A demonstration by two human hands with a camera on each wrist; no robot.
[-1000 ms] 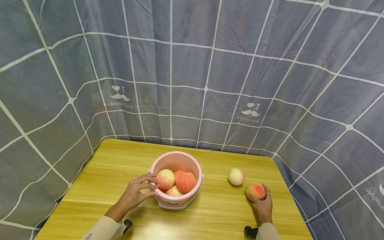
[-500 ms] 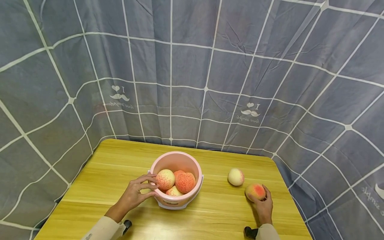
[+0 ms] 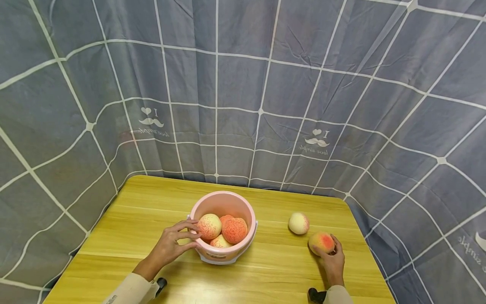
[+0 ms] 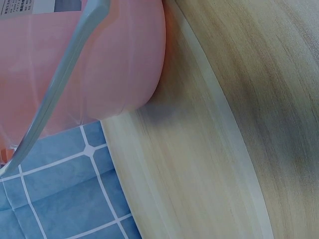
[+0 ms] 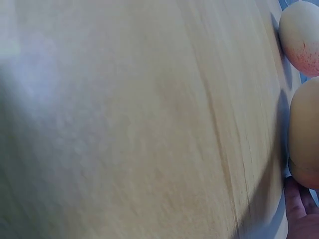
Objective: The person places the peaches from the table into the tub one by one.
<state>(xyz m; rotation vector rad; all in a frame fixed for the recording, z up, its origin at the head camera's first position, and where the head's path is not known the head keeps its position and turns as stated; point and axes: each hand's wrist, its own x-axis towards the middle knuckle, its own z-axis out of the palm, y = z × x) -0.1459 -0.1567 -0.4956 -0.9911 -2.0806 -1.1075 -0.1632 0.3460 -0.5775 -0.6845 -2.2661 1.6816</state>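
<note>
A pink bucket (image 3: 224, 202) stands on the wooden table, with several peaches in it. One pale, red-speckled peach (image 3: 209, 226) lies on top at the left, beside a redder peach (image 3: 234, 231). My left hand (image 3: 171, 245) holds the bucket by its left rim, fingers over the edge and thumb lower at the front. Over at the right, my right hand (image 3: 334, 261) grips a yellow peach with a red patch (image 3: 321, 243) from its right side. In the right wrist view, that peach (image 5: 306, 134) hides most of the fingers (image 5: 295, 201).
Just behind the gripped peach, another pale peach (image 3: 299, 223) lies on the table (image 3: 281, 270). The bucket's light handle (image 4: 55, 89) hangs down its side. A grey checked curtain (image 3: 243, 84) surrounds the table's back and sides.
The right hand and its peach have shifted slightly to the left. The left hand stays at the bucket rim, and the other peaches have not moved.
</note>
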